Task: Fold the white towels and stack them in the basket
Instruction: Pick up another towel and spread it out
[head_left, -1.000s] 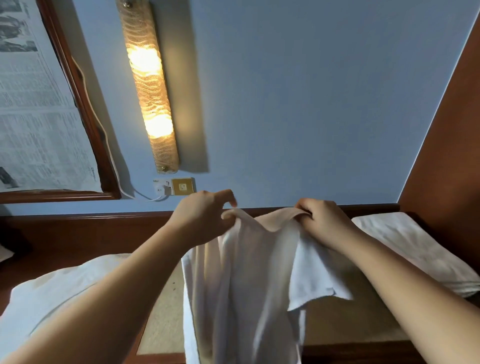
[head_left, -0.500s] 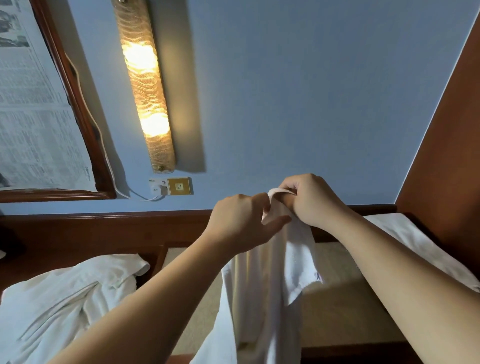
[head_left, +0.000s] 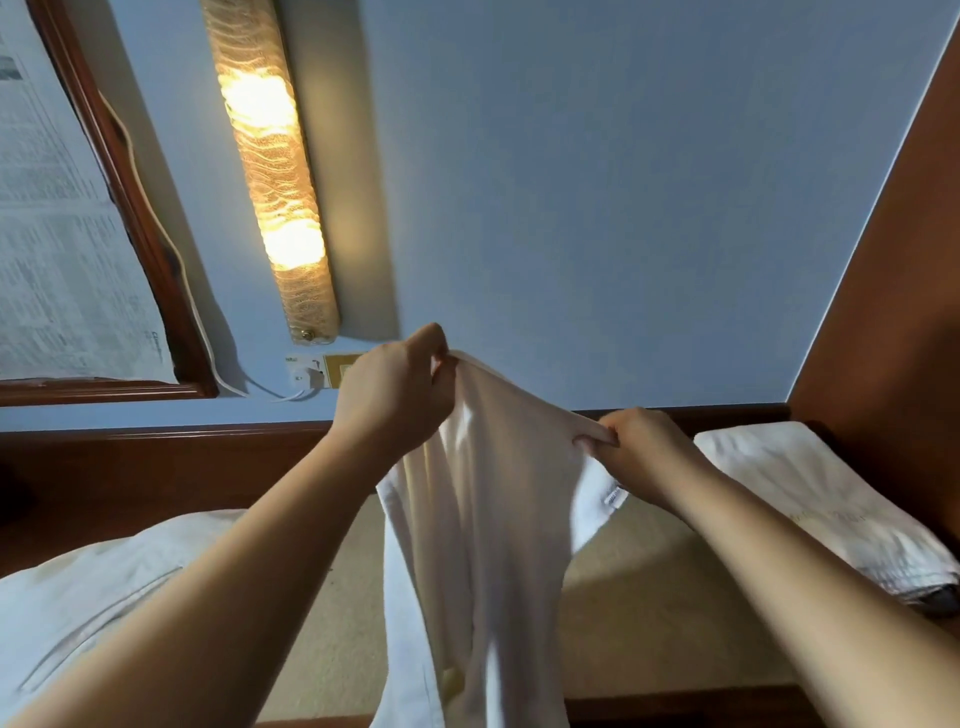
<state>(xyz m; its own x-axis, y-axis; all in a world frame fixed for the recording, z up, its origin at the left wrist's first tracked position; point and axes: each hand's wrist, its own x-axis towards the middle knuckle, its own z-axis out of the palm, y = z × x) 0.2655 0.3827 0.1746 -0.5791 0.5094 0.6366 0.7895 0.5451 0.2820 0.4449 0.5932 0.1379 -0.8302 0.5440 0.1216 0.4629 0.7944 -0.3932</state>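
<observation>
A white towel hangs in the air in front of me, its top edge stretched between both hands. My left hand pinches the upper left corner, held higher. My right hand pinches the edge further right and lower, near a small label. The towel's lower part drops out of the bottom of the view. A folded white towel lies at the far right on a dark edge. No basket can be made out with certainty.
A loose heap of white cloth lies at the lower left. A beige tabletop with a dark wooden rim spreads below the hands. Behind stand a blue wall, a lit wall lamp, a socket and a wood-framed mirror.
My hands were close together at the towel's top half a second ago. Now they have drawn apart, the left rising and the right sliding down along the edge, spreading the towel.
</observation>
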